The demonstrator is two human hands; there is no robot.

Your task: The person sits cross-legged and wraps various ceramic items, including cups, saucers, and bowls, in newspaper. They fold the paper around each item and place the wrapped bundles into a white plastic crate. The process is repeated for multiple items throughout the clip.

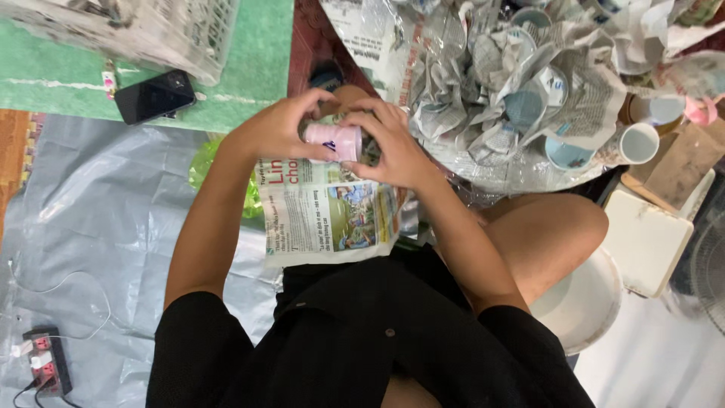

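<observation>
A pink cup [335, 141] lies on its side between both my hands, above a sheet of newspaper [330, 215] that hangs over my lap. My left hand [278, 128] grips the cup's left end with curled fingers. My right hand [391, 145] closes over its right end and top. Part of the cup is hidden under my fingers.
A heap of crumpled newspaper with several white and blue cups [521, 83] lies at the upper right. A black phone [155, 96] rests on a green mat, near a white basket [151, 30]. A power strip [47, 363] sits lower left. A white stool [585, 302] stands under my leg.
</observation>
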